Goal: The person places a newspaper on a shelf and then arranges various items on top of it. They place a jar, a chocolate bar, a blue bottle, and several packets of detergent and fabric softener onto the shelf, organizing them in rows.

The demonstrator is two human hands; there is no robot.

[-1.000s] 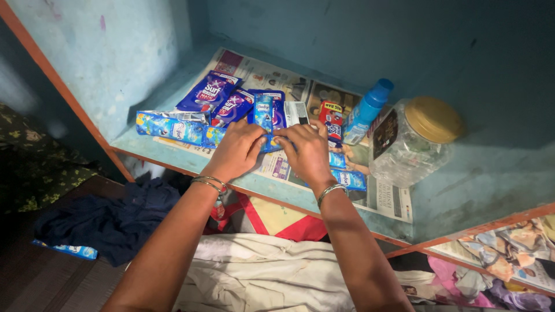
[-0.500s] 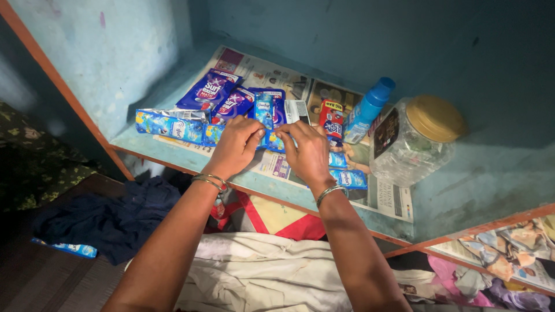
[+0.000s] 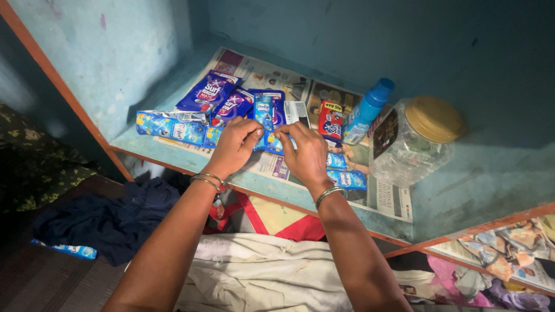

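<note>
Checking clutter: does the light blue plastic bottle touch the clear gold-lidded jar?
Cannot tell. In the head view the bottle overlaps the jar; no contact or gap shows.

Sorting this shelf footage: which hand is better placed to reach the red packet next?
Right, probably. The right hand sits just beside the red packet, while the left hand is farther off, on the other side of the blue sachet that both hands pinch.

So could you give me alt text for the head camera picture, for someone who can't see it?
Two hands, left and right, pinch a small blue sachet between them over a newspaper-lined shelf. Around it lie more sachets, a red packet, a blue bottle and a clear jar with a gold lid.
</note>
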